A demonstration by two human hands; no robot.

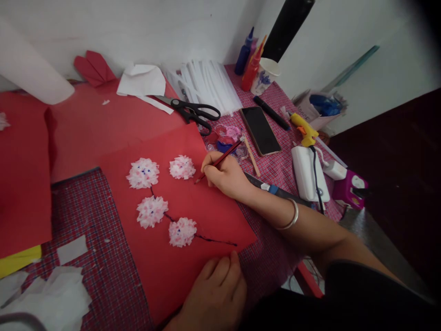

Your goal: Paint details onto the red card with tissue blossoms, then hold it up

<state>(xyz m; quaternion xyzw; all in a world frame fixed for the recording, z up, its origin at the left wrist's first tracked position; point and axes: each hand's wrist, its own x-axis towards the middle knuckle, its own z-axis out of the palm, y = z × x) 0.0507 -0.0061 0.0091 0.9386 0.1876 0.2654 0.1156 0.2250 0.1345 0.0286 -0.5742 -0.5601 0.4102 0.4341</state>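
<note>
My right hand (225, 177) is closed around a thin dark red paintbrush (223, 157), its tip pointing down at a red sheet of paper (138, 262). The tip is close to a pink and white tissue-paper flower (182, 167) on the sheet; I cannot tell whether it touches the paper. Other such flowers, one at the upper left (143, 173), have small blue dots in them. A dark painted line (215, 240) links flowers and runs towards the right edge. My left hand (217, 285) lies flat on the sheet's near edge, fingers stretched out.
Behind the sheet lie black-handled scissors (195, 110) and white strips (210, 85). Small paint pots (223, 135), a phone (261, 130) and a marker (271, 113) are to the right. Paint bottles (251, 69), a paper cup (265, 76) and a yellow glue gun (303, 128) stand farther off.
</note>
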